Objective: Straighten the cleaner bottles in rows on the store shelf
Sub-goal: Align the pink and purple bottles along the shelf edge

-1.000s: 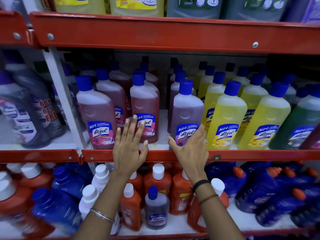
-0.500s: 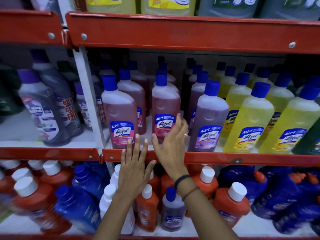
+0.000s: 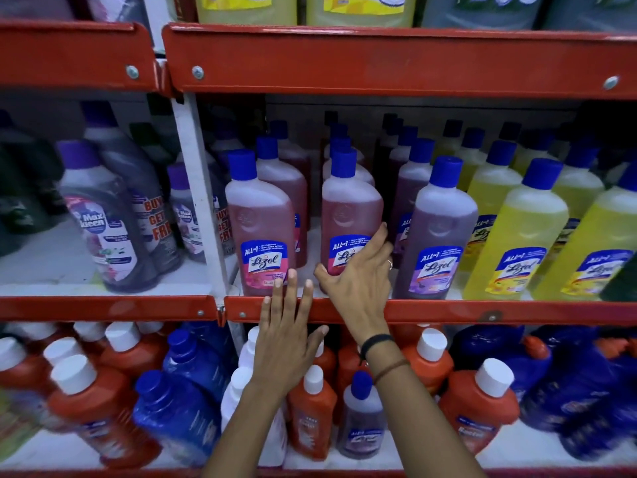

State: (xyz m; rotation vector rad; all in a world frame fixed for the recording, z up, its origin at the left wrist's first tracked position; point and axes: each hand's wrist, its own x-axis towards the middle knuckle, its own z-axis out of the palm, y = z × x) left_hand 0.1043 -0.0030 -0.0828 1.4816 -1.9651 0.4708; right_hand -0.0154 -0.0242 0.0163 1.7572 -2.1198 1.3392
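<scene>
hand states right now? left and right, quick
Left hand: open, fingers spread, flat over the red shelf rail, holding nothing.
Right hand: fingers and thumb wrapped around the base of the second pink Lizol bottle, gripping it.

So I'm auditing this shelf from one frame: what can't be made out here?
- Back-row bottles: head view, dark and hidden behind the front rows.
- Pink Lizol bottle label: partly covered by the right hand.
- Max Kleen bottle small print: blurred.
- Top-shelf jugs: cut off by the frame edge.

Right hand (image 3: 358, 277) reaches forward, fingers curled in a grasp; left hand (image 3: 287, 332) flat, fingers spread.
</scene>
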